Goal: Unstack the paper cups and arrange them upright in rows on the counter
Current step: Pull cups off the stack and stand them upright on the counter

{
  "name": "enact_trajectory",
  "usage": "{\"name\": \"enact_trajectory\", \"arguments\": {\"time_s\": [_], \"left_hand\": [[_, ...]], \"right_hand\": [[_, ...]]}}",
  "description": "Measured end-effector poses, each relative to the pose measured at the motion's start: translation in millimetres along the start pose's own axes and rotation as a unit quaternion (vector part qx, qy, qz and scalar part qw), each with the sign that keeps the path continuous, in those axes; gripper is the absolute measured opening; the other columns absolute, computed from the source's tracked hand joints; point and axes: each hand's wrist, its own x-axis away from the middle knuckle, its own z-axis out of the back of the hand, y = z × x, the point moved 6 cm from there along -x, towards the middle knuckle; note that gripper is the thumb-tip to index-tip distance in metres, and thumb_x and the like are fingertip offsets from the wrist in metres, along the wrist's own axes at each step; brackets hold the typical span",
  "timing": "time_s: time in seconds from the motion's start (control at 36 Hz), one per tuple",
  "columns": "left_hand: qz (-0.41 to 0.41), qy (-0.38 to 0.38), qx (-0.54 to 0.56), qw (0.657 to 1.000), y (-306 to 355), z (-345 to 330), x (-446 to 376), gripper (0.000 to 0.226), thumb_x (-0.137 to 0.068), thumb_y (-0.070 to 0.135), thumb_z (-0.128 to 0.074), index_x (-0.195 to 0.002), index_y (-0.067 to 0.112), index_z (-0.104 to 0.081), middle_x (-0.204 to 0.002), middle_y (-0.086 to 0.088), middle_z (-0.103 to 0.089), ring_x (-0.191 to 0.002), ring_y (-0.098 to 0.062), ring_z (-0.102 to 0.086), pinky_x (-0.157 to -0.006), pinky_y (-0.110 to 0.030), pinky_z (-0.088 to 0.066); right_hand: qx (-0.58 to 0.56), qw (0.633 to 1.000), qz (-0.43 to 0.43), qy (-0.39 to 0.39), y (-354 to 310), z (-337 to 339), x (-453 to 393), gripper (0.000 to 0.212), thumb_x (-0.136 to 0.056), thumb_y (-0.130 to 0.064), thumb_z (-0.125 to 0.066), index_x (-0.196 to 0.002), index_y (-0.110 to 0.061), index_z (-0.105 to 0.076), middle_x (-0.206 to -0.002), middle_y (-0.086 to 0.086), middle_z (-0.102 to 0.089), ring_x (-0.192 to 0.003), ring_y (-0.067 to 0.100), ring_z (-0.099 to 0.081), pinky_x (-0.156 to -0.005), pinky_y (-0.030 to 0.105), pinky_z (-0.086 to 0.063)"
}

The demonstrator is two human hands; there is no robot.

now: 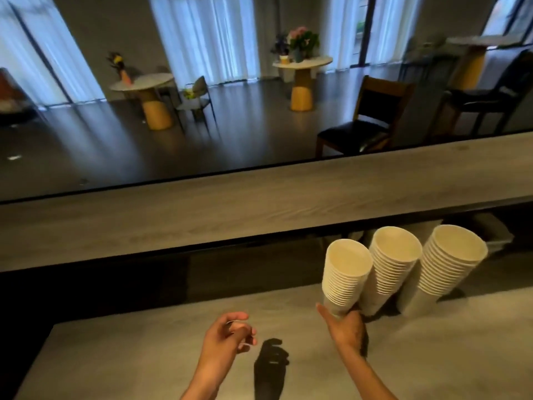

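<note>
Three stacks of white paper cups stand at the right of the grey counter [144, 356]. My right hand [346, 327] grips the base of the left stack [344, 277], which is lifted and tilted slightly toward me. The middle stack [389, 269] and the right stack [445, 269] rest on the counter, leaning to the right against the back. My left hand [227, 337] hovers above the counter to the left of the held stack, fingers loosely curled and apart, holding nothing. No single cups stand on the counter.
A raised wooden bar ledge [230, 215] runs across behind the counter, with a dark gap beneath it. Beyond it lies a room with round tables [301, 64] and chairs [366, 125]. The counter's left edge lies near the lower left of the view.
</note>
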Motion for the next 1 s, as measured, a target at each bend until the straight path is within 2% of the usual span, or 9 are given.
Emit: {"name": "enact_trajectory", "arguments": {"time_s": [0.11,0.31,0.42,0.53,0.58,0.61,0.72,0.81,1.0], "left_hand": [[-0.003,0.012,0.007,1.0,1,21,10,0.016,-0.094,-0.006,-0.061,-0.107,0.004,-0.063,-0.074,-0.012,-0.074,-0.061,-0.018,-0.069,-0.065,-0.031,-0.052],[-0.074,0.005,-0.012,0.997,20,52,28,0.037,-0.079,-0.008,-0.079,-0.111,0.002,-0.062,-0.076,-0.014,-0.073,-0.067,-0.02,-0.068,-0.064,-0.031,-0.053],[-0.12,-0.024,-0.042,0.992,41,67,42,0.068,-0.053,0.014,-0.1,-0.112,0.018,-0.066,-0.098,-0.006,-0.075,-0.088,-0.016,-0.072,-0.083,-0.034,-0.056],[-0.208,-0.064,-0.102,0.971,69,102,57,0.096,-0.044,0.045,-0.101,-0.129,0.041,-0.057,-0.124,0.015,-0.067,-0.116,-0.002,-0.063,-0.098,-0.031,-0.054],[-0.246,-0.082,-0.109,0.96,82,124,64,0.104,-0.044,0.045,-0.102,-0.135,0.042,-0.051,-0.129,0.019,-0.065,-0.121,-0.001,-0.061,-0.101,-0.028,-0.05],[-0.258,-0.08,-0.109,0.957,87,143,72,0.104,-0.045,0.043,-0.102,-0.135,0.04,-0.051,-0.128,0.02,-0.065,-0.12,0.001,-0.061,-0.101,-0.026,-0.049],[-0.313,-0.027,-0.113,0.943,110,221,90,0.094,-0.045,0.039,-0.1,-0.128,0.033,-0.056,-0.117,0.015,-0.069,-0.111,0.004,-0.064,-0.09,-0.021,-0.056],[-0.326,0.007,-0.1,0.94,121,279,97,0.086,-0.048,0.035,-0.101,-0.123,0.028,-0.061,-0.112,0.013,-0.072,-0.108,-0.001,-0.068,-0.085,-0.024,-0.06],[-0.367,0.082,-0.067,0.924,141,391,116,0.078,-0.051,0.019,-0.099,-0.12,0.02,-0.063,-0.108,0.006,-0.074,-0.103,-0.004,-0.07,-0.077,-0.019,-0.059]], "right_hand": [[0.024,0.999,0.021,0.016,6,0,4,0.089,-0.058,-0.077,-0.07,-0.122,-0.016,-0.058,-0.117,0.01,-0.069,-0.112,0.033,-0.063,-0.087,0.037,-0.05],[-0.054,0.993,0.012,-0.109,-4,-21,63,0.088,-0.058,-0.048,-0.091,-0.13,-0.011,-0.056,-0.119,0.009,-0.066,-0.109,0.029,-0.061,-0.095,0.039,-0.047],[-0.069,0.98,0.096,-0.163,-38,-42,124,0.085,-0.056,-0.041,-0.093,-0.13,-0.019,-0.057,-0.112,-0.005,-0.066,-0.107,0.017,-0.061,-0.095,0.033,-0.048],[-0.064,0.956,0.212,-0.194,-87,-70,202,0.08,-0.05,-0.06,-0.088,-0.12,-0.038,-0.055,-0.111,-0.02,-0.062,-0.107,0.004,-0.06,-0.091,0.025,-0.049],[-0.072,0.93,0.264,-0.246,-107,-88,240,0.066,-0.062,-0.044,-0.09,-0.118,-0.045,-0.056,-0.113,-0.023,-0.065,-0.109,0.002,-0.063,-0.093,0.026,-0.054],[-0.066,0.919,0.29,-0.259,-117,-101,262,0.062,-0.065,-0.036,-0.088,-0.117,-0.049,-0.056,-0.111,-0.024,-0.067,-0.109,0.003,-0.064,-0.092,0.025,-0.055],[-0.017,0.903,0.365,-0.224,-159,-143,328,0.074,-0.054,-0.066,-0.083,-0.117,-0.056,-0.046,-0.109,-0.026,-0.062,-0.102,-0.003,-0.062,-0.082,0.015,-0.053],[-0.004,0.887,0.394,-0.243,-181,-174,367,0.082,-0.055,-0.067,-0.084,-0.123,-0.055,-0.041,-0.115,-0.027,-0.059,-0.104,-0.01,-0.059,-0.077,0.009,-0.05],[0.021,0.834,0.469,-0.29,-239,-244,444,0.088,-0.058,-0.068,-0.083,-0.133,-0.047,-0.043,-0.125,-0.024,-0.059,-0.114,-0.005,-0.058,-0.093,0.027,-0.056]]}}
